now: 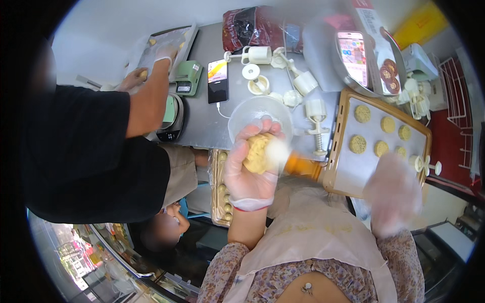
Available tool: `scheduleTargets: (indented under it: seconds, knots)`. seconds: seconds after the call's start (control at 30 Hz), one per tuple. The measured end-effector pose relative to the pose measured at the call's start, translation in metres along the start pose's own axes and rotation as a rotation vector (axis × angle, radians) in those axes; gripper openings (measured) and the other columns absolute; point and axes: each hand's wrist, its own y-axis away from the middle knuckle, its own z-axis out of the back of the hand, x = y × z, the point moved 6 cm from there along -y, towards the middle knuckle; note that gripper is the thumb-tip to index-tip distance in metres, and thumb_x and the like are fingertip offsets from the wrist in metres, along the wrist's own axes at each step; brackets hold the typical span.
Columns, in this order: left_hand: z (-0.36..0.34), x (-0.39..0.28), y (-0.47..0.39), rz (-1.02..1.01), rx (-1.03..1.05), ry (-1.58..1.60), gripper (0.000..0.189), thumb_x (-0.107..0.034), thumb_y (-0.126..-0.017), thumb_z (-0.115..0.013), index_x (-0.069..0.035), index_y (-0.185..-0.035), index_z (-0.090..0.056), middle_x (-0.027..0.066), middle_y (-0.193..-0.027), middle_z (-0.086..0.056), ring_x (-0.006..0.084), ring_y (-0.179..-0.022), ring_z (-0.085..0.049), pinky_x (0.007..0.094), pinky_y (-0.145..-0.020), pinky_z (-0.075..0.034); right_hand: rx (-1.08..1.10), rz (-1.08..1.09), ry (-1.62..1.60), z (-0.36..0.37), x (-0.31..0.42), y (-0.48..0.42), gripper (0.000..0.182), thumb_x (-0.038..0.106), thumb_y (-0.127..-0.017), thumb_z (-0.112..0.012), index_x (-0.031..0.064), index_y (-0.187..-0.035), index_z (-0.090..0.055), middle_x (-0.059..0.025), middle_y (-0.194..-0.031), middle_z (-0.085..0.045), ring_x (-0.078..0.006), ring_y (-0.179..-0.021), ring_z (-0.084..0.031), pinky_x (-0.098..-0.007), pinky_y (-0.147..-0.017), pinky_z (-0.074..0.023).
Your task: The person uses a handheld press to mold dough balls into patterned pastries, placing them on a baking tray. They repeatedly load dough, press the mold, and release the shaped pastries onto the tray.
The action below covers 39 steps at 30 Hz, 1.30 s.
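Observation:
In my gloved left hand (248,166) rests a rough-surfaced ball of yellow dough (258,153), with my fingers curled around it. That hand is above a translucent plastic bowl (242,113). Just right of the dough is a blurred object with a white end (278,153) and an orange body (303,166); its kind is unclear. My gloved right hand (394,193) is smeared by motion over the near right corner of a gold baking tray (331,166), so its grip is unclear. Several patterned round pastries (362,113) sit on the tray's white lining. A white plunger mould (426,165) is beside this hand.
More plunger moulds (259,55) lie across the metal table (197,125). A phone (218,81) on a cable lies near a green device (188,77) and a scale (172,117). At left, a co-worker's gloved hands (134,79) work near another tray (187,41).

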Motion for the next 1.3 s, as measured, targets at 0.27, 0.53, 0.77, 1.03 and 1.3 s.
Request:
scheduleTargets:
  seconds: [0.27, 0.53, 0.77, 1.03, 1.3]
  knots:
    - [-0.024, -0.006, 0.014, -0.111, -0.005, -0.115, 0.034, -0.021, -0.084, -0.050, 0.000, -0.111, -0.051, 0.0169, -0.118, -0.050, 0.0277, -0.113, -0.047, 0.0420, -0.100, -0.035, 0.061, 0.276, -0.212, 0.008, 0.017, -0.005, 0.032, 0.041, -0.088, -0.050, 0.0159, -0.068, -0.050, 0.0020, -0.070, -0.049, -0.0120, -0.052, -0.037, -0.0304, -0.051, -0.0248]
    - [-0.022, -0.005, 0.015, -0.141, -0.024, -0.220, 0.034, -0.021, -0.086, -0.051, 0.001, -0.112, -0.050, 0.0167, -0.119, -0.050, 0.0264, -0.113, -0.047, 0.0419, -0.098, -0.037, -0.005, 0.046, -0.096, 0.007, 0.015, -0.015, 0.031, 0.042, -0.086, -0.053, 0.0140, -0.074, -0.054, 0.0028, -0.067, -0.049, -0.0109, -0.058, -0.046, -0.0288, -0.053, -0.0278]
    - [-0.030, -0.005, 0.014, -0.174, 0.013, -0.281, 0.033, -0.019, -0.087, -0.051, 0.003, -0.112, -0.051, 0.0160, -0.119, -0.050, 0.0248, -0.112, -0.048, 0.0405, -0.097, -0.038, 0.101, 0.216, -0.367, -0.002, 0.028, -0.016, 0.021, 0.025, -0.083, -0.058, 0.0096, -0.069, -0.052, -0.0035, -0.067, -0.050, -0.0145, -0.058, -0.047, -0.0295, -0.051, -0.0325]
    - [-0.031, -0.004, 0.015, -0.205, -0.039, -0.438, 0.038, -0.026, -0.084, -0.052, 0.003, -0.109, -0.050, 0.0191, -0.117, -0.051, 0.0291, -0.109, -0.049, 0.0423, -0.093, -0.041, 0.115, 0.130, -0.122, 0.009, 0.013, -0.021, 0.012, 0.022, -0.084, -0.059, 0.0106, -0.085, -0.056, -0.0012, -0.071, -0.052, -0.0135, -0.067, -0.052, -0.0285, -0.063, -0.0378]
    - [-0.030, -0.007, 0.016, -0.248, -0.001, -0.373, 0.034, -0.024, -0.086, -0.050, 0.001, -0.109, -0.051, 0.0184, -0.116, -0.051, 0.0283, -0.108, -0.049, 0.0418, -0.094, -0.041, -0.106, -0.043, 0.121, 0.013, -0.013, 0.001, 0.023, 0.030, -0.083, -0.061, 0.0100, -0.075, -0.053, -0.0021, -0.072, -0.052, -0.0119, -0.069, -0.052, -0.0264, -0.059, -0.0382]
